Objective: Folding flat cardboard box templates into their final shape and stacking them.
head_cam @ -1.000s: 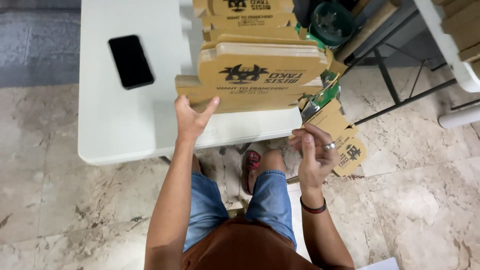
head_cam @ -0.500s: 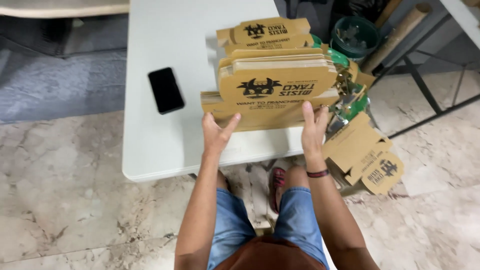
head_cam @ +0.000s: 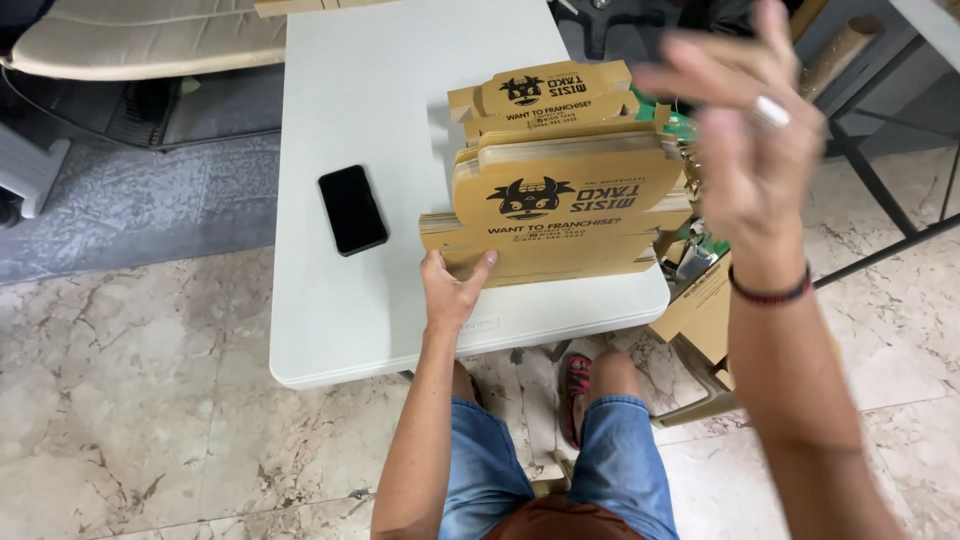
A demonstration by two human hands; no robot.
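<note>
Head view: two hands, one phone, one cardboard stack.

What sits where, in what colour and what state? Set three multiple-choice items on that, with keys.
1. The flat black phone lies:
A. left of the stack of flat brown cardboard boxes
B. on the stack
C. on the floor

2. The rectangular table is:
A. red
B. white
C. black

3. The right hand is:
A. gripping the stack
B. on the phone
C. raised, empty

Key: A, it lies on the table beside the stack; B, the top is white; C, only the left hand touches the stack.
</note>
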